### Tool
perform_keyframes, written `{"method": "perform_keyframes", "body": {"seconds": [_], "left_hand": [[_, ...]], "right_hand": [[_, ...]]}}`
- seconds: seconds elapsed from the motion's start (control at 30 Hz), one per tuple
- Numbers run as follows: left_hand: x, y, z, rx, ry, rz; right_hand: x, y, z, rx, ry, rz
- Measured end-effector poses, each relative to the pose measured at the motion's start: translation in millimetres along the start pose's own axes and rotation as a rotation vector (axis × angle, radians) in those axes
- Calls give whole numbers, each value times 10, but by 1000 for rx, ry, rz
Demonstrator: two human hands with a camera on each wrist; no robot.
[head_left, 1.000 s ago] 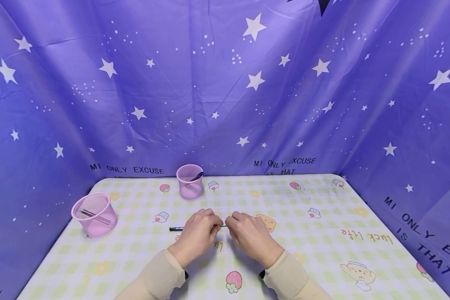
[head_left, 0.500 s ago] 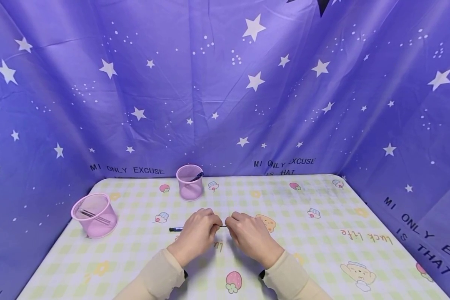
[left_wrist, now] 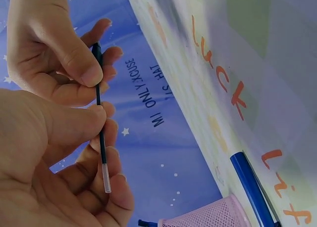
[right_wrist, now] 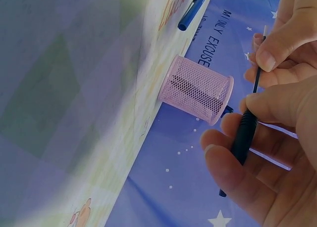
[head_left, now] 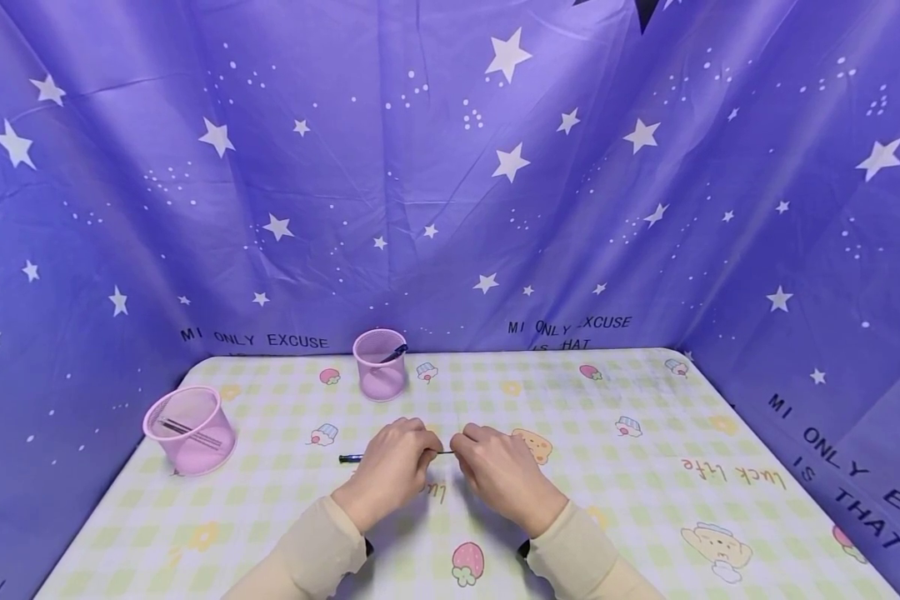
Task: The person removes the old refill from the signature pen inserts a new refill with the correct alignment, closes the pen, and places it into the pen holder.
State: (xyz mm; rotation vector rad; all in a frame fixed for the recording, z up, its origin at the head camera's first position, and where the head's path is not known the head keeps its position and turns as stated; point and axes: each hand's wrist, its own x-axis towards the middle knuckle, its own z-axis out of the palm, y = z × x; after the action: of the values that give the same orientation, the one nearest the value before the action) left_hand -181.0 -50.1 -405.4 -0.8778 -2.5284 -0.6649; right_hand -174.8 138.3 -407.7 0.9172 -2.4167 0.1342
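Note:
Over the middle of the table, my left hand (head_left: 392, 467) pinches a thin pen refill (left_wrist: 101, 123) between thumb and fingers. Its dark tube ends in a clear, pale tip below the left thumb. My right hand (head_left: 498, 471) holds the other end, where a dark ribbed pen grip (right_wrist: 243, 138) surrounds the refill. A short stretch of tube shows between the two hands. The blue pen barrel (left_wrist: 251, 187) lies on the table beside the left hand; in the head view that hand partly covers it.
A pink mesh pen cup (head_left: 380, 383) with a dark pen (head_left: 395, 353) in it stands at the back. Another pink mesh cup (head_left: 202, 454), holding thin dark sticks, stands at the left. A checked cloth (head_left: 645, 517) covers the table, and a starry purple curtain (head_left: 450, 208) surrounds it.
The hands keep nearly the same place and grip, the left shifting only very slightly. The cups and the blue barrel stay where they were.

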Motion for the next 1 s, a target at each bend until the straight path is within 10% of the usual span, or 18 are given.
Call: {"method": "perform_keyframes", "body": {"seconds": [1.0], "left_hand": [[-34,-56,-36,-30,-18,-6]], "right_hand": [[4,-10,3,34,-25,19]]}}
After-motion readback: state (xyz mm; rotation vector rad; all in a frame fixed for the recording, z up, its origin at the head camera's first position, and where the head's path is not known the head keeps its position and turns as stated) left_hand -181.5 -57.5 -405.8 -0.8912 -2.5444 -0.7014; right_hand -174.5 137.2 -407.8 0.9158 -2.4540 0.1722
